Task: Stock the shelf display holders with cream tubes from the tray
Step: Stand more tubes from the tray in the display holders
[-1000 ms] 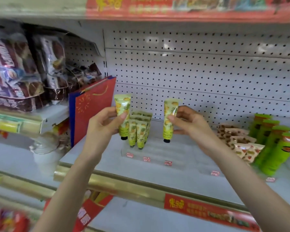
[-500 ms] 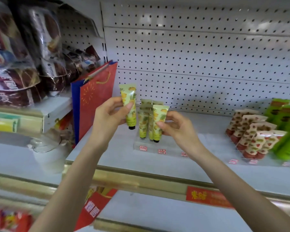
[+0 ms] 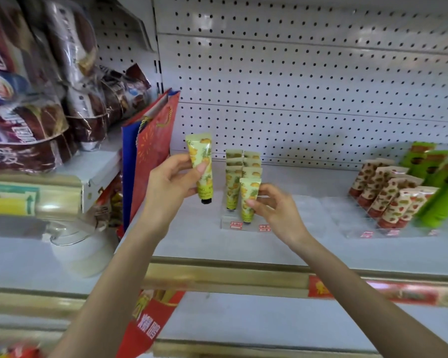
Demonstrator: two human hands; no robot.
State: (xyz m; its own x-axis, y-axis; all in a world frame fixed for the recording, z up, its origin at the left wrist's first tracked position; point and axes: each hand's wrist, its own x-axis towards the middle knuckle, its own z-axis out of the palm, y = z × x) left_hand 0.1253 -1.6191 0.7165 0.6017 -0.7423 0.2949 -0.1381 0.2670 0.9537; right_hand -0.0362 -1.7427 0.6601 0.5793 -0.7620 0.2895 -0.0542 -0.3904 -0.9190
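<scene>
both hands are loaded, so the step looks like placing. the right hand [image 3: 274, 210] pinches one cream tube [image 3: 248, 200] between thumb and fingers, cap down, at the front of the clear display holder [image 3: 229, 224] on the shelf [image 3: 204, 249], just beside the stocked tubes [image 3: 232, 187]. next it probably needs a straight lowering into a free slot, then letting go. the left hand [image 3: 171, 182] grips a second tube [image 3: 201, 164] upright, raised left of the holder, forearm slanting up. the tray is not in view.
</scene>
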